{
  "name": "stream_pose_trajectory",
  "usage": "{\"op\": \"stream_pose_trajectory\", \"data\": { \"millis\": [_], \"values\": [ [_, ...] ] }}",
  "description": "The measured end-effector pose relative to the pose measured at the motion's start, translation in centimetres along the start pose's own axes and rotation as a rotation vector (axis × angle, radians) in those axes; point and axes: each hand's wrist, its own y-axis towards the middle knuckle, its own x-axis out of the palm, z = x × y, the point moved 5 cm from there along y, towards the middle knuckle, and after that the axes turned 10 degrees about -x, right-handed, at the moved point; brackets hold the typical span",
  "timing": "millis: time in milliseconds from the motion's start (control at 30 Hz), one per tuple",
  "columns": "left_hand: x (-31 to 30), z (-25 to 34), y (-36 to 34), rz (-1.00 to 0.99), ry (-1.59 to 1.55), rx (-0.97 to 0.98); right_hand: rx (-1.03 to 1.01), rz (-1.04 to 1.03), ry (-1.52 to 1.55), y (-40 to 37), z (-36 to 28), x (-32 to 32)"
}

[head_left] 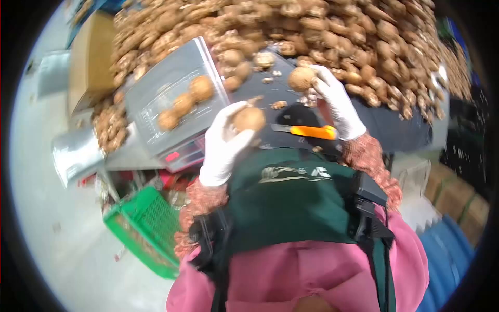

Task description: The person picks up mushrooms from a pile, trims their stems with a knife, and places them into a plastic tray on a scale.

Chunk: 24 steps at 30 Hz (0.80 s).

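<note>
My left hand (224, 140), in a white glove, is closed around a round brown mushroom (249, 120) over the dark table top, just right of the scale. Farther forward and to the right, my right hand (335, 101), also gloved in white, grips another round tan mushroom (301, 79) by its edge with the fingertips. An orange-handled knife (313, 132) lies on the dark surface between my hands, its blade pointing left. Three brown mushrooms (182, 104) sit in a row on the clear tray (150, 101) of a scale with a red-edged panel.
A large heap of mushrooms (332, 39) covers the back of the table. Small cut bits (279, 105) lie between my hands. At left stand a cardboard box (91, 60) and a shiny metal piece (78, 153). A green crate (148, 229) is on the floor below.
</note>
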Motion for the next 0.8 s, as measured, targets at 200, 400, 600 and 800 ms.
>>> {"op": "stream_pose_trajectory", "data": {
  "millis": [200,400,600,800],
  "values": [
    [-9.9,4.1,-5.7,0.755,0.558,0.572,-0.217,-0.29,-0.564,3.1,-1.1,12.2],
    [-16.7,6.0,-4.9,0.965,0.649,0.574,-0.728,-0.452,-0.949,6.7,1.4,21.6],
    [-19.3,4.9,-0.5,0.915,0.874,0.43,-0.903,-0.491,-1.437,11.5,5.6,25.2],
    [-19.4,5.2,-0.9,0.853,0.998,0.467,-0.956,-0.385,-1.397,10.9,4.1,23.6]
  ]
}}
